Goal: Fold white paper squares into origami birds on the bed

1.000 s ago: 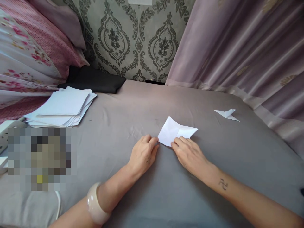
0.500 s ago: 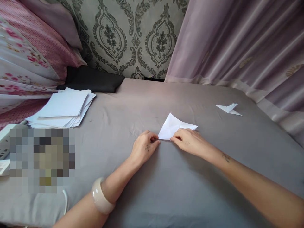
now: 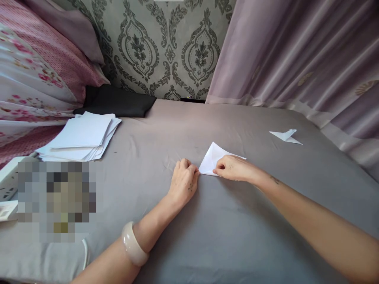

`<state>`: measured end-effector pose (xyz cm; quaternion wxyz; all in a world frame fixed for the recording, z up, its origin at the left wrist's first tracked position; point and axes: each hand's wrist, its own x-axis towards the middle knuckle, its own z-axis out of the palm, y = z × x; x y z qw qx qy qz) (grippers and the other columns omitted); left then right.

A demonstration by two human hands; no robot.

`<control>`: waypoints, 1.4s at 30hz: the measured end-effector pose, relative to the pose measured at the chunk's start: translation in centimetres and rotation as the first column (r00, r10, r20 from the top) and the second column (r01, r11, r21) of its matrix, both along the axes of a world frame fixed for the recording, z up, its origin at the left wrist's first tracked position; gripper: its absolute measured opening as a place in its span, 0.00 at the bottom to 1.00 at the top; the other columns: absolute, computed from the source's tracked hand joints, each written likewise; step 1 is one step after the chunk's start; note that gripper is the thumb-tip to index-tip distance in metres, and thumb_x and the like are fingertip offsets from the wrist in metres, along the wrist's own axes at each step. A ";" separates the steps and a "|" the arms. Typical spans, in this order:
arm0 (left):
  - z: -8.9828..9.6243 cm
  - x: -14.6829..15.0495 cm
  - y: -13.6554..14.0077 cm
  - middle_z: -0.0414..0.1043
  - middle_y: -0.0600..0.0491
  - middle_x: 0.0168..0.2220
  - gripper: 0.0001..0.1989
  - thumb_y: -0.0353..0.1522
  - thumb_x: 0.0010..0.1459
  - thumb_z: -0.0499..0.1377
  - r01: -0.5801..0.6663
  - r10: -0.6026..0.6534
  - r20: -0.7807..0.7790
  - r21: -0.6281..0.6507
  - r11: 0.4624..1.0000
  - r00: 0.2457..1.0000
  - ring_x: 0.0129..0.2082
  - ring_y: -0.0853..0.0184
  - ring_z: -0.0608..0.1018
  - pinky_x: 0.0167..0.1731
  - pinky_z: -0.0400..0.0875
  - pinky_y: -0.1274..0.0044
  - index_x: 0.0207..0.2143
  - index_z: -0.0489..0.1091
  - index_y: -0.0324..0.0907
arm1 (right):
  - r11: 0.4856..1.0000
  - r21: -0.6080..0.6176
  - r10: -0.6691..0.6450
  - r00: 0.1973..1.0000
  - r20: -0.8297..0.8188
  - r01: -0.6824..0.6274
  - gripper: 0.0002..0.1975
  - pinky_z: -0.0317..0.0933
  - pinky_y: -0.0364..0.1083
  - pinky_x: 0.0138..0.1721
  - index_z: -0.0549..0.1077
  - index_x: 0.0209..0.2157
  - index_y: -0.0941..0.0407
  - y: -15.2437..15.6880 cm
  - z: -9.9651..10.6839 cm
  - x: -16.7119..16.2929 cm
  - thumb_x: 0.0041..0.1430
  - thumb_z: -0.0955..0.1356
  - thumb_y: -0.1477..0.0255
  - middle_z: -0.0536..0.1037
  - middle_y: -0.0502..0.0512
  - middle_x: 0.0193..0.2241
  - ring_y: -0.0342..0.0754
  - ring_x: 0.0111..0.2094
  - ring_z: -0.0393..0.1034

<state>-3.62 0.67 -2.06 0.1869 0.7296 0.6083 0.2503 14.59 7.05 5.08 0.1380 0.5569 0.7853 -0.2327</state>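
Observation:
A folded white sheet of paper (image 3: 211,157) lies on the grey cloth surface, one corner pointing away from me. At its left corner my left hand (image 3: 185,177) is closed, thumb and fingers pinching the tip. My right hand (image 3: 232,167) rests over the paper's right part, its fingers curled together and gripping near the front edge. It hides much of that side, with a pointed right tip showing beyond the knuckles. A pale bangle (image 3: 134,244) sits on my left wrist.
A folded white paper figure (image 3: 286,136) lies at the right. On the left are a stack of white paper (image 3: 83,132), a black folded cloth or bag (image 3: 118,100), a white power strip (image 3: 12,175) and a blurred-out patch. Curtains (image 3: 266,51) hang at the right.
My left hand has turned and its fingers have closed more tightly at the paper's left corner. My right hand has shifted slightly up on the paper.

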 end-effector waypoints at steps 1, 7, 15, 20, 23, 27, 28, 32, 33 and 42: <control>-0.1 0.1 0.0 0.65 0.46 0.39 0.10 0.29 0.62 0.52 0.004 -0.004 -0.018 0.013 1.000 1.000 0.39 0.61 0.67 0.42 0.67 0.69 0.35 0.73 0.38 | 1.000 0.000 0.001 1.000 0.002 -0.001 0.15 0.45 0.42 0.23 0.66 0.19 0.55 0.1 -0.1 0.0 0.54 0.63 0.62 0.65 0.46 0.18 0.41 0.22 0.59; -0.6 0.4 0.5 0.65 0.44 0.39 0.09 0.29 0.60 0.53 -0.027 0.027 -0.036 0.010 1.000 0.999 0.40 0.59 0.67 0.44 0.67 0.67 0.33 0.72 0.36 | 1.000 -0.018 0.010 1.000 0.019 -0.010 0.13 0.46 0.42 0.23 0.67 0.19 0.55 0.8 -0.6 0.0 0.51 0.64 0.63 0.66 0.47 0.18 0.41 0.21 0.60; 0.1 -0.7 1.7 0.67 0.50 0.36 0.02 0.28 0.54 0.60 -0.102 0.136 0.199 -0.173 0.980 0.971 0.38 0.64 0.72 0.41 0.68 0.71 0.28 0.72 0.40 | 1.000 -0.022 0.013 0.999 0.037 -0.012 0.10 0.48 0.42 0.23 0.71 0.21 0.54 1.2 -1.0 -0.1 0.49 0.65 0.64 0.72 0.49 0.21 0.43 0.23 0.64; 0.4 -1.5 1.6 0.69 0.53 0.31 0.04 0.26 0.55 0.56 -0.163 0.189 0.226 -0.128 0.978 0.956 0.28 0.68 0.72 0.33 0.69 0.75 0.30 0.70 0.40 | 0.999 -0.030 0.020 0.998 0.058 -0.019 0.10 0.49 0.42 0.23 0.71 0.20 0.55 1.1 -0.7 -0.3 0.49 0.65 0.65 0.71 0.50 0.20 0.43 0.22 0.64; 0.6 -1.3 0.7 0.73 0.53 0.32 0.08 0.24 0.57 0.53 -0.079 0.076 0.282 -0.001 0.997 0.957 0.31 0.68 0.74 0.34 0.70 0.76 0.35 0.70 0.42 | 0.999 -0.043 0.021 0.997 0.070 -0.018 0.09 0.49 0.42 0.22 0.72 0.22 0.55 1.2 -0.6 -0.4 0.49 0.66 0.65 0.71 0.50 0.21 0.43 0.23 0.64; 0.2 -0.6 -0.5 0.74 0.50 0.44 0.14 0.23 0.60 0.50 0.255 -0.298 0.196 0.215 0.943 0.934 0.42 0.66 0.75 0.43 0.71 0.74 0.42 0.70 0.42 | 0.998 -0.053 0.025 0.997 0.076 -0.021 0.10 0.49 0.42 0.22 0.74 0.23 0.55 1.3 -0.6 -0.5 0.49 0.66 0.64 0.71 0.51 0.21 0.44 0.23 0.65; 0.0 -0.4 -0.7 0.74 0.49 0.45 0.14 0.23 0.61 0.49 0.309 -0.346 0.141 0.233 0.922 0.927 0.44 0.65 0.75 0.44 0.72 0.74 0.44 0.70 0.42 | 0.998 -0.055 0.026 0.997 0.076 -0.022 0.10 0.49 0.42 0.22 0.74 0.23 0.55 1.3 -0.6 -0.5 0.49 0.66 0.64 0.71 0.51 0.21 0.44 0.23 0.65; 0.1 0.3 -0.9 0.73 0.47 0.43 0.12 0.27 0.66 0.46 0.414 -0.403 -0.097 0.234 0.880 0.910 0.44 0.61 0.73 0.43 0.72 0.71 0.43 0.69 0.39 | 0.998 -0.055 0.030 0.997 0.071 -0.026 0.10 0.50 0.42 0.23 0.74 0.23 0.56 1.2 -0.6 -0.6 0.50 0.66 0.65 0.71 0.52 0.20 0.44 0.24 0.65; 0.3 0.5 -0.8 0.73 0.46 0.40 0.13 0.28 0.67 0.45 0.440 -0.413 -0.160 0.221 0.870 0.897 0.43 0.61 0.73 0.43 0.72 0.70 0.41 0.70 0.38 | 0.998 -0.056 0.030 0.997 0.068 -0.026 0.10 0.50 0.42 0.23 0.73 0.22 0.56 1.1 -0.5 -0.7 0.50 0.66 0.66 0.71 0.52 0.20 0.44 0.24 0.64; 1.4 2.0 -1.2 0.69 0.43 0.43 0.22 0.42 0.67 0.44 0.484 -0.415 -0.407 0.081 0.871 0.814 0.41 0.58 0.71 0.43 0.71 0.67 0.48 0.67 0.34 | 0.998 -0.043 0.032 0.998 -0.047 -0.034 0.11 0.48 0.42 0.23 0.72 0.22 0.57 1.3 1.5 -0.1 0.52 0.64 0.67 0.68 0.49 0.18 0.42 0.21 0.60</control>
